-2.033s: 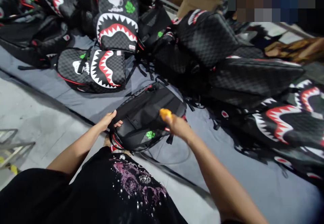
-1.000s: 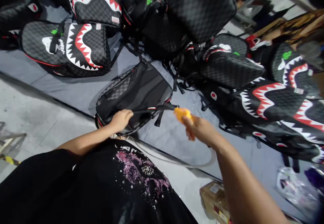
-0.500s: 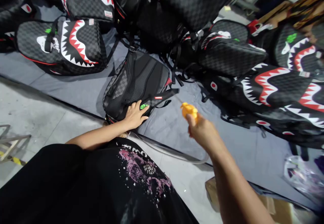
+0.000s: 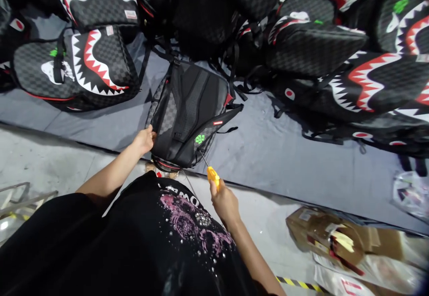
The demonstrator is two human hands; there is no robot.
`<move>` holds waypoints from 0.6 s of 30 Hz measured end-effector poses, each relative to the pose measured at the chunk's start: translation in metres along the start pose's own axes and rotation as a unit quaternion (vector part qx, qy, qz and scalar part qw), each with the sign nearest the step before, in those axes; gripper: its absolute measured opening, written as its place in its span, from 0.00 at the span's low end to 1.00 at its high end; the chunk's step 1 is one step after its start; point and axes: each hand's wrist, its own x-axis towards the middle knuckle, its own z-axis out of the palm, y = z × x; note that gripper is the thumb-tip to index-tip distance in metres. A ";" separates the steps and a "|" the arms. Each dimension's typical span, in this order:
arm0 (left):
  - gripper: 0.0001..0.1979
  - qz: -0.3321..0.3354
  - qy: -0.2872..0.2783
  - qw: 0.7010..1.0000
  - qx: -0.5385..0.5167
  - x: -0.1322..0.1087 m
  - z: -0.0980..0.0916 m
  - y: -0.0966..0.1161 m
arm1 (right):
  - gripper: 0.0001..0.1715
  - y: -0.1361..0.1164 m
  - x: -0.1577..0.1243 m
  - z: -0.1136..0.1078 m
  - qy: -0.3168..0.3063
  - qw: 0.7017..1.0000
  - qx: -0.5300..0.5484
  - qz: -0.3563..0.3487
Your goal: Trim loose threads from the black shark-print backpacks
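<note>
A black and grey checkered backpack lies with its straps and back panel facing up, its bottom end close to me. My left hand is closed on its near left side edge, with some fingertips hidden. In my right hand is a yellow-handled tool with a thin metal shaft, its exact kind unclear. The shaft's tip reaches the lower right of the backpack, just below a green patch on the strap; whether it touches I cannot tell.
Shark-mouth backpacks lie to the left, with more on the right and dark ones behind. A grey cloth covers the work surface. Beyond its near edge, a cardboard box and plastic bags sit at lower right.
My left hand has moved from lying on the backpack to its left edge. My right hand has brought the yellow tool left and nearer me, to the strap's lower end. The view has shifted.
</note>
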 end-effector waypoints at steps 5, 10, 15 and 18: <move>0.22 -0.068 -0.092 0.993 -0.006 0.000 0.003 -0.001 | 0.23 -0.033 0.005 0.016 -0.020 0.999 0.034 -0.013; 0.29 -0.083 -0.175 0.981 -0.005 0.008 0.006 0.002 | 0.20 -0.066 0.022 0.026 0.002 0.998 0.053 -0.034; 0.34 -0.102 -0.229 0.968 -0.001 0.018 -0.007 0.007 | 0.26 -0.055 0.022 0.035 0.046 0.996 0.040 0.072; 0.37 -0.102 -0.249 0.963 -0.001 0.021 -0.011 0.008 | 0.23 -0.053 0.024 0.041 0.058 0.994 0.044 0.085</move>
